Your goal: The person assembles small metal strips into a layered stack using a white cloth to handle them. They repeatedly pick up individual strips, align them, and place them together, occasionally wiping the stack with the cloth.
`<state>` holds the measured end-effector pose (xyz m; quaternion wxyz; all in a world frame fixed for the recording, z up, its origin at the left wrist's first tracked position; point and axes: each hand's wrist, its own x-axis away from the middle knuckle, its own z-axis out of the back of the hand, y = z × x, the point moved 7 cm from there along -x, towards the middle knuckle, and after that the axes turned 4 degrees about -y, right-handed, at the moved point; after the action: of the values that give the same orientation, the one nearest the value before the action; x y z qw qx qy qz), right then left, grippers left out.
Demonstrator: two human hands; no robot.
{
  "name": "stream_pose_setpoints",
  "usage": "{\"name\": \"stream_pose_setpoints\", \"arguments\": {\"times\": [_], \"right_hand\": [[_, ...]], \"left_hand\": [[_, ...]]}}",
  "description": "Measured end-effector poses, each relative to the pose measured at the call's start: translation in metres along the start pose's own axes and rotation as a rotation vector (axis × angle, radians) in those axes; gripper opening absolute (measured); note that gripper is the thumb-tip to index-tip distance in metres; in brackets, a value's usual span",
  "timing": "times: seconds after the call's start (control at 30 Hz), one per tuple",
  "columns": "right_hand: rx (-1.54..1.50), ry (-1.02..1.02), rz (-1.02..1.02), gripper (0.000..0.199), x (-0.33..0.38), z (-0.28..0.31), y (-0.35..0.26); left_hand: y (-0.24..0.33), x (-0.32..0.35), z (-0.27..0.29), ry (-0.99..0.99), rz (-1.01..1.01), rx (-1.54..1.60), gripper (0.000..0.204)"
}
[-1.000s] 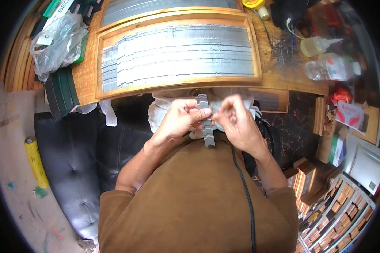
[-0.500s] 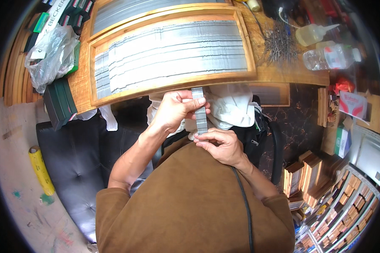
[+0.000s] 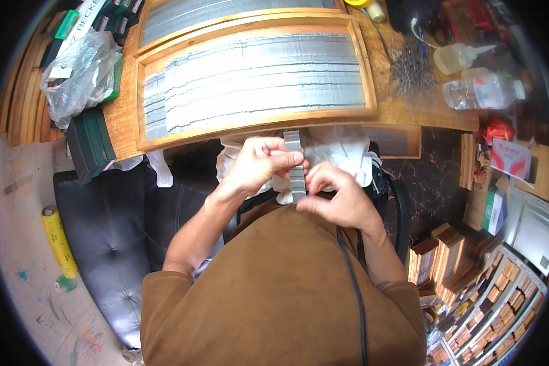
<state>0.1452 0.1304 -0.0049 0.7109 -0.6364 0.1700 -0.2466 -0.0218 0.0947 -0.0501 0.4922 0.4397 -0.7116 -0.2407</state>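
- grey metal strip (image 3: 295, 165): narrow and flat, faintly ribbed like a block of stacked thin pieces; i see it held upright at my chest, just below the near edge of the wooden tray (image 3: 165, 139).
- long axis: runs away from me toward the tray, top end free above the fingers, lower end down by my shirt.
- left hand (image 3: 256, 165): comes in from the left, fingers and thumb pressed on the strip's upper half, pinching it; this hand has the firmer hold.
- right hand (image 3: 338, 195): sits lower and to the right, fingertips closed against the strip's lower part, thumb side hidden.
- tray contents: rows of the same grey strips packed side by side, shiny and finely lined.
- white cloth (image 3: 341, 149): crumpled behind the hands, on my lap.
- clear plastic bag (image 3: 79, 67): wrinkled, at the bench's left end.
- plastic bottle (image 3: 482, 93): lying on its side, far right, well apart.
- black padded seat (image 3: 104, 232): tufted, to my left.
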Motion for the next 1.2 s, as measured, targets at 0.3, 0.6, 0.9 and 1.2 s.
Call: {"name": "stream_pose_setpoints", "arguments": {"times": [0.3, 0.6, 0.9, 1.2], "right_hand": [[0.076, 0.135, 0.197, 0.020, -0.049, -0.006, -0.043], [0.080, 0.129, 0.251, 0.019, -0.051, -0.017, -0.044], [0.112, 0.133, 0.223, 0.017, -0.049, -0.016, -0.035], [0.036, 0.035, 0.086, 0.020, -0.052, -0.016, -0.041]], "left_hand": [[0.021, 0.053, -0.014, 0.211, -0.515, -0.490, 0.015], [0.020, 0.063, -0.007, 0.269, -0.557, -0.552, 0.020], [0.009, 0.057, -0.007, 0.203, -0.430, -0.342, 0.013], [0.011, 0.063, -0.007, 0.212, -0.436, -0.408, 0.007]]}}
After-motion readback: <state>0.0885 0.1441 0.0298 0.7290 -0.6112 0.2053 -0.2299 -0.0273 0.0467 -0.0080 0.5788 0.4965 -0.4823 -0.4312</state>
